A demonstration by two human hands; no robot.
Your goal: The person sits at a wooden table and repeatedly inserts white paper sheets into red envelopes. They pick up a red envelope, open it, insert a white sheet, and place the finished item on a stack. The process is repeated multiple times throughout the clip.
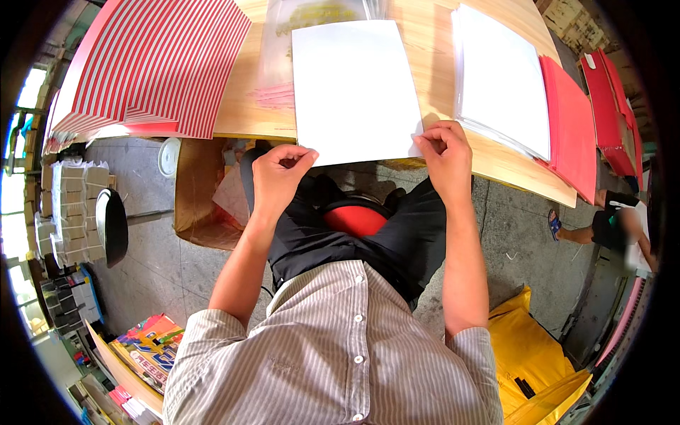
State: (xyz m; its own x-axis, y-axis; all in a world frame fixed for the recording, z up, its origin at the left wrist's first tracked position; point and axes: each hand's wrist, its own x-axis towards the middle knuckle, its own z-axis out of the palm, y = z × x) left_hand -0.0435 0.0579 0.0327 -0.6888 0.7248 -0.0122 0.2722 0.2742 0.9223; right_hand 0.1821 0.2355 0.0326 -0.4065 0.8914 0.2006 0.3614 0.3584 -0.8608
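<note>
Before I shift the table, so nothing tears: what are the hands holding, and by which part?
A white sheet, by its near corners: left hand at the left, right hand at the right.

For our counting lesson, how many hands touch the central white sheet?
2 at the white sheet: left hand at its near left corner, right hand at its near right corner.

The left hand and right hand are pinching a white sheet at twelve o'clock; red-striped sheets are lying at ten, white sheets at two.
</note>
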